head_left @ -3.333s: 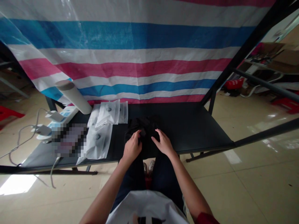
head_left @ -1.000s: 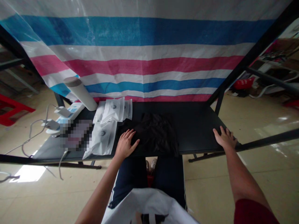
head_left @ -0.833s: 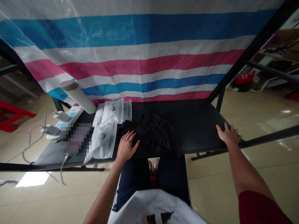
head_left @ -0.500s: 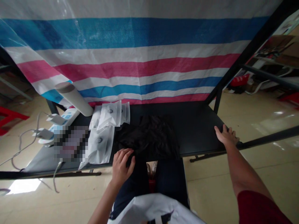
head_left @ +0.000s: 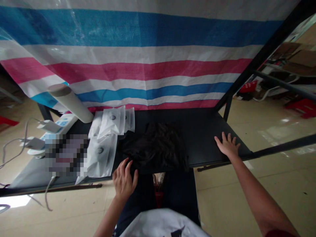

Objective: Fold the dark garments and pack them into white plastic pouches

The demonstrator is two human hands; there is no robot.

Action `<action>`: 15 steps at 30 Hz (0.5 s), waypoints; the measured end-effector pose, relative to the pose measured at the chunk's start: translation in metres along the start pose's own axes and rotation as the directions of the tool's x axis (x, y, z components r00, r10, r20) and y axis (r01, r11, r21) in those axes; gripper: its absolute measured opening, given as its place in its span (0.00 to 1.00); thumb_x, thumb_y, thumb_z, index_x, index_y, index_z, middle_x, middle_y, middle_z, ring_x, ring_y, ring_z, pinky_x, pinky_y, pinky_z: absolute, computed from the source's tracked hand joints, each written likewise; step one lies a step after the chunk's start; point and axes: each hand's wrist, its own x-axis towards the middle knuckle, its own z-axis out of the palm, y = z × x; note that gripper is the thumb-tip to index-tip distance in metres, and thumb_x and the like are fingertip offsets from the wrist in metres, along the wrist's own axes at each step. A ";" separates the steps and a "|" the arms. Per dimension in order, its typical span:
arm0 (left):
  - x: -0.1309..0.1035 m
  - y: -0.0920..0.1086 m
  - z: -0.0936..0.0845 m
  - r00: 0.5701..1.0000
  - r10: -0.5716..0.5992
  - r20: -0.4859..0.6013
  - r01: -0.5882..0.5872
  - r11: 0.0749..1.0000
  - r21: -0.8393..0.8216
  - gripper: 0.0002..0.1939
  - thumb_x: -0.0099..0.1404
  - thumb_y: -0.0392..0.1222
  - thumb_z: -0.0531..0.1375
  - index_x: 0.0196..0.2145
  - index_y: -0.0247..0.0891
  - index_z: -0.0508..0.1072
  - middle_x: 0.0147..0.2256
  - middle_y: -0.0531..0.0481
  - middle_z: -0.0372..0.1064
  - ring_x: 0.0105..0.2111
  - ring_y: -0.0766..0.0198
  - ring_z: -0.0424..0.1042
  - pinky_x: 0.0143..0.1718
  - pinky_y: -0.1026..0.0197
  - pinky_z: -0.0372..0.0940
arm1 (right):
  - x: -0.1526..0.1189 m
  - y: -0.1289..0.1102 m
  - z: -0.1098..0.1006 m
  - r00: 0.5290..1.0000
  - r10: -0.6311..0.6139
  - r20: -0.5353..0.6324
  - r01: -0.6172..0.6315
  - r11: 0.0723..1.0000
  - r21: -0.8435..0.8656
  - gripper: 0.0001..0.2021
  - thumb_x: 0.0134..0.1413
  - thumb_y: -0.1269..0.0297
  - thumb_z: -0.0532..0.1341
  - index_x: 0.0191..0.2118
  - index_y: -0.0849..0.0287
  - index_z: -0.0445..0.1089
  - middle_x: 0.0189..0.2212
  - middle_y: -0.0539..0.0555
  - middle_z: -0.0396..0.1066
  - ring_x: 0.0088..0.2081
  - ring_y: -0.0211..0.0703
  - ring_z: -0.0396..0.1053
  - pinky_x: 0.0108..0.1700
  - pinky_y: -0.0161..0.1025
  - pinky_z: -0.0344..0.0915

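My left hand (head_left: 124,179) rests at the front edge of the black table (head_left: 202,131), its fingers apart and nothing in them. Just beyond its fingertips lies a crumpled black cloth (head_left: 158,146), spread over the middle of the tabletop; whether the fingers touch it I cannot tell. At the right end of the table, my right hand (head_left: 227,145) lies flat with spread fingers, away from the cloth and holding nothing. Several frosted plastic bags (head_left: 101,156), each with a small dark round mark, lie overlapping to the left of the cloth.
Left of the bags is a pixelated flat object (head_left: 67,153). A white power strip (head_left: 63,123) with plugged-in chargers and cables sits beside a leaning white bottle (head_left: 74,103). Striped plastic sheeting (head_left: 148,69) hangs behind the table, next to a black frame post (head_left: 247,70).
My right hand has slid left and inward on the tabletop, its fingers now more spread. My left hand has shifted slightly left and down in view. The camera view has moved a little.
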 end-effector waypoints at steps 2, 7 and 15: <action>-0.002 0.001 -0.002 0.999 -0.036 0.017 0.037 0.999 -0.031 0.24 0.67 0.47 0.54 0.59 0.38 0.62 0.59 0.34 0.59 0.58 0.41 0.61 0.54 0.41 0.59 | -0.007 -0.019 -0.001 0.999 -0.041 0.010 0.041 0.999 -0.004 0.45 0.56 0.31 0.35 0.71 0.56 0.42 0.71 0.62 0.35 0.69 0.71 0.32 0.64 0.71 0.35; -0.007 0.007 -0.019 0.986 -0.126 0.106 0.139 0.983 -0.118 0.31 0.69 0.50 0.51 0.66 0.38 0.51 0.64 0.32 0.49 0.63 0.40 0.53 0.59 0.36 0.56 | -0.006 -0.052 -0.001 0.999 -0.038 0.017 0.038 0.999 0.009 0.46 0.54 0.29 0.35 0.71 0.54 0.41 0.71 0.62 0.35 0.69 0.73 0.33 0.62 0.75 0.33; -0.007 0.021 -0.018 0.948 -0.256 0.189 0.274 0.959 -0.075 0.37 0.70 0.54 0.49 0.69 0.36 0.43 0.66 0.30 0.49 0.67 0.39 0.45 0.60 0.32 0.51 | 0.024 -0.064 -0.004 1.000 0.028 0.009 -0.029 0.998 0.055 0.43 0.57 0.31 0.35 0.71 0.51 0.43 0.71 0.62 0.36 0.69 0.74 0.33 0.60 0.79 0.33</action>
